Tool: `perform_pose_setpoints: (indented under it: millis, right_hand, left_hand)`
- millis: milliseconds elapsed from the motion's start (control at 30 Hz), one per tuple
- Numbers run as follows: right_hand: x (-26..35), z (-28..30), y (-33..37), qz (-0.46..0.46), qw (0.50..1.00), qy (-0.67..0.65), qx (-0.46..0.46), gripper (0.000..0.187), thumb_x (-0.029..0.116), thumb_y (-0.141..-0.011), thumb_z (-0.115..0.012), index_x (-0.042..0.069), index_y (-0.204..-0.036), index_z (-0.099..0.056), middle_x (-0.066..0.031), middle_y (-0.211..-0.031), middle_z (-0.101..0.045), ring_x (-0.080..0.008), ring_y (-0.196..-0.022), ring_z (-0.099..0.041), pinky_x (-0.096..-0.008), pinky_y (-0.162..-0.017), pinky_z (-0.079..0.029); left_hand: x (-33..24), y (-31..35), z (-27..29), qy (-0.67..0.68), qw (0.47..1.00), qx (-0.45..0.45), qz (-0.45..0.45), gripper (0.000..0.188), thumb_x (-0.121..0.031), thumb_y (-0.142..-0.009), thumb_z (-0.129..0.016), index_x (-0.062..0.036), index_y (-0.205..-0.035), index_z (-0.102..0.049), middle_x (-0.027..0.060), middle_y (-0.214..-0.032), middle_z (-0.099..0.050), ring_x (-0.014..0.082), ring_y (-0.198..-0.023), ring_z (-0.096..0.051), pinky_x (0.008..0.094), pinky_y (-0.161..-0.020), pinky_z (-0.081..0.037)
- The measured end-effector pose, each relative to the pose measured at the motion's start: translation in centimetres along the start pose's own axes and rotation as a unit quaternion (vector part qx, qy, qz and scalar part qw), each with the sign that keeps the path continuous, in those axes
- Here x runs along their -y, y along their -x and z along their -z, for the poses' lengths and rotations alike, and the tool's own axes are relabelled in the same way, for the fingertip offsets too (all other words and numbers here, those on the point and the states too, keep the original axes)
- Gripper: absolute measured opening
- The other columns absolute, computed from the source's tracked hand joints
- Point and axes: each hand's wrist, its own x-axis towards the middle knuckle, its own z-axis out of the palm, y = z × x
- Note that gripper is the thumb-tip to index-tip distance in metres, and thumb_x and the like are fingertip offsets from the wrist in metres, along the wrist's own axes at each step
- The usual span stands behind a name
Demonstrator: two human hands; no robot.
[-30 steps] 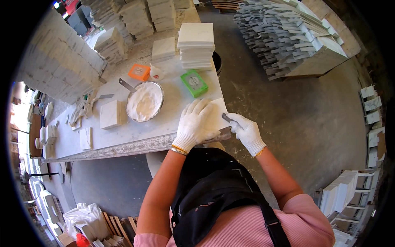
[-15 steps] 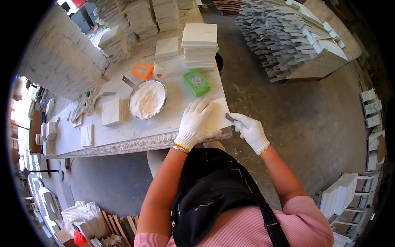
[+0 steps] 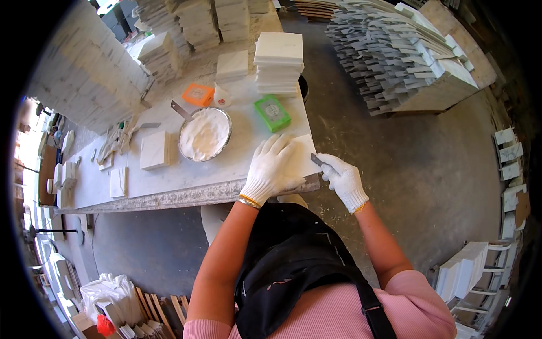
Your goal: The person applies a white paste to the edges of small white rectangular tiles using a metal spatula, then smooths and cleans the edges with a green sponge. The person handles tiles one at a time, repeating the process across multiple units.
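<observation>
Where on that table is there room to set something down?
Between the bowl and green box; also on the near side, between the small tile and left hand. It's crowded at the back, among the tile stacks.

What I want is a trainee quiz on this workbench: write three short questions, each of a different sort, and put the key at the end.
1. True or false: the orange box lies closer to the left hand than the green box does.

2. What does the right hand hold by the corner of the white tile?
a) a sponge
b) a brush
c) a grey metal blade

3. Fill in the blank: a ______ sticks up out of the white paste and over the rim of the round metal bowl.

Key: 1. False; the green box is closer. 2. c. 3. flat metal strip.
</observation>
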Motion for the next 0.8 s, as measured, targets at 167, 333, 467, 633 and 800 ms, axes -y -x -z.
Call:
perform_pose_setpoints:
  millis: [167,333,467,633,800]
  right_hand:
    - [-0.6,-1.1,0.8,-0.041,0.997,-0.065,-0.004,0.029,0.009,-0.099,-0.061,0.010,-0.128,-0.068,-0.0027,-0.098,-0.073,-0.0059,-0.066,-0.056,-0.0228,-0.055,-0.047]
    - [0.1,-0.3,0.6,-0.030,0.999,-0.036,0.022,0.031,0.011,-0.100,-0.061,0.012,-0.131,-0.068,-0.0014,-0.096,-0.070,-0.0052,-0.070,-0.058,-0.0221,-0.053,-0.048]
    - [-0.2,0.5,0.1,0.003,0.999,0.022,0.030,0.032,0.012,-0.100,-0.062,0.012,-0.131,-0.067,-0.0019,-0.099,-0.071,-0.0054,-0.069,-0.059,-0.0227,-0.054,-0.050]
    - [-0.5,-1.9,1.2,0.026,0.999,-0.019,-0.027,0.031,0.010,-0.099,-0.060,0.011,-0.130,-0.068,-0.0016,-0.096,-0.072,-0.0050,-0.067,-0.058,-0.0227,-0.053,-0.049]
    - [1.3,-3.3,1.5,0.049,0.998,0.032,-0.022,0.028,0.010,-0.098,-0.058,0.012,-0.125,-0.068,-0.0094,-0.114,-0.074,-0.0216,-0.091,-0.074,-0.0307,-0.078,-0.058]
  left_hand:
    - [-0.4,-0.2,0.0,0.000,1.000,0.000,0.001,0.071,-0.035,-0.058,-0.082,-0.0089,-0.119,-0.060,0.0112,-0.133,-0.057,0.0344,-0.129,-0.050,0.0477,-0.106,-0.042]
    - [-0.3,-0.1,0.3,0.000,1.000,-0.004,-0.007,0.071,-0.035,-0.058,-0.082,-0.0084,-0.120,-0.060,0.0113,-0.133,-0.057,0.0342,-0.129,-0.050,0.0477,-0.106,-0.042]
    - [-0.1,0.2,0.0,-0.001,1.000,-0.012,-0.009,0.072,-0.036,-0.058,-0.082,-0.0083,-0.120,-0.060,0.0113,-0.133,-0.056,0.0341,-0.129,-0.050,0.0476,-0.106,-0.042]
    - [-0.1,0.1,-0.1,-0.005,1.000,-0.012,-0.010,0.072,-0.036,-0.058,-0.082,-0.0082,-0.121,-0.060,0.0111,-0.134,-0.056,0.0346,-0.130,-0.049,0.0477,-0.106,-0.042]
    - [-0.5,-0.2,0.3,0.000,1.000,0.016,0.009,0.071,-0.036,-0.059,-0.082,-0.0085,-0.121,-0.060,0.0113,-0.134,-0.056,0.0348,-0.131,-0.049,0.0481,-0.107,-0.041]
